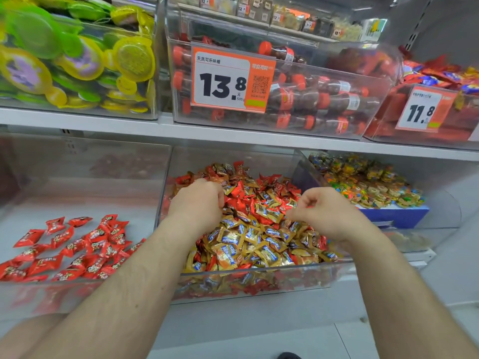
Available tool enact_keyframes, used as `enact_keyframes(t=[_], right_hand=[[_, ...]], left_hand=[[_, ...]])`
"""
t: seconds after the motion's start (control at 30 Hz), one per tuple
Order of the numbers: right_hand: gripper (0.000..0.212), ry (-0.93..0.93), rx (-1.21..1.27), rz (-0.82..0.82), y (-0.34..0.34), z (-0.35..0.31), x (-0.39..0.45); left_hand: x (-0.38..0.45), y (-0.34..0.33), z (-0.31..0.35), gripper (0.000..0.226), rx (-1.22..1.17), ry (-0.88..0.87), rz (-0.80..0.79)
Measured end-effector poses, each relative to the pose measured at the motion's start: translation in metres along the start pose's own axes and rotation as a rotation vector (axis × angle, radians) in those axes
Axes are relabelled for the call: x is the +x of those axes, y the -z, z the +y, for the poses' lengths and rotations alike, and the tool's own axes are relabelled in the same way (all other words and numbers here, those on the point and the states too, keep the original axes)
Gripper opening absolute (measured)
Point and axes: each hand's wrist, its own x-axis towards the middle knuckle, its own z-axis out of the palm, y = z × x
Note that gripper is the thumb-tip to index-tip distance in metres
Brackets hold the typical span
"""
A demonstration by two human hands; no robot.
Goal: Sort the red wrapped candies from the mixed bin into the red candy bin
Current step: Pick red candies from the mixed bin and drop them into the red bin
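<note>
Left hand: curling its fingers down into the mixed bin, apparently pinching at red wrappers; whether anything is caught, I cannot tell.
Right hand: hovering closed over the pile just right of the left hand, a sliver of red showing between thumb and fingers, so it seems to be holding a red candy.
Red wrapped candies: lying scattered among gold ones under and beyond both hands.
Red candy bin: sitting left of the left hand, already holding a red layer.
Risk: a gold wrapper could be riding along in a closed grab, or candy slipping out crossing the divider.
</note>
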Motion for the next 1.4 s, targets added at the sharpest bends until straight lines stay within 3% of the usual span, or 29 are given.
enact_keyframes(t=[0.1, 0.17, 0.23, 0.3, 0.37, 0.5, 0.73, 0.83, 0.9, 1.0, 1.1, 1.2, 1.3, 1.4], right_hand=[[0.011, 0.016, 0.162, 0.037, -0.007, -0.01, 0.004], [0.026, 0.036, 0.167, -0.019, -0.02, -0.018, 0.01], [0.041, 0.095, 0.055, -0.077, -0.032, -0.026, 0.017], [0.041, 0.159, -0.188, -0.1, -0.044, -0.029, 0.026], [0.046, 0.165, -0.414, -0.112, -0.055, -0.03, 0.031], [0.044, 0.129, -0.573, -0.109, -0.062, -0.031, 0.032], [0.023, 0.007, -0.565, -0.001, -0.038, -0.015, 0.019], [0.013, -0.011, -0.394, 0.014, -0.024, -0.006, 0.015], [0.011, 0.005, -0.139, 0.043, -0.018, -0.001, 0.01], [0.011, -0.028, 0.284, 0.077, -0.01, 0.0, 0.002], [0.007, -0.126, 0.617, 0.02, -0.006, 0.002, -0.001], [0.014, -0.233, 0.857, -0.008, -0.005, 0.003, -0.001], [0.013, -0.268, 1.046, -0.078, -0.008, -0.002, -0.003], [0.009, -0.319, 1.177, -0.15, -0.011, -0.006, -0.003]], left_hand=[[-0.004, 0.013, -0.001, 0.012, -0.126, 0.032, 0.008], [-0.007, 0.021, 0.0, 0.011, -0.228, 0.07, 0.002], [-0.009, 0.026, 0.0, 0.009, -0.291, 0.094, 0.019], [-0.01, 0.028, 0.0, 0.007, -0.282, 0.096, 0.024], [-0.01, 0.026, 0.0, 0.025, -0.238, 0.067, 0.007], [-0.001, 0.016, 0.004, 0.06, -0.162, -0.07, -0.016], [0.011, -0.005, 0.009, 0.037, -0.03, -0.113, -0.118], [0.012, -0.01, 0.012, 0.03, -0.019, -0.104, -0.086], [0.011, -0.01, 0.014, 0.016, -0.036, -0.076, -0.058], [0.012, -0.013, 0.014, 0.029, -0.059, -0.064, -0.037], [0.011, -0.014, 0.015, 0.029, -0.055, -0.07, -0.043], [0.012, -0.014, 0.015, 0.024, -0.048, -0.099, -0.057], [0.013, -0.016, 0.014, 0.042, 0.008, -0.089, -0.116], [0.013, -0.016, 0.015, 0.029, 0.008, -0.064, -0.096]])
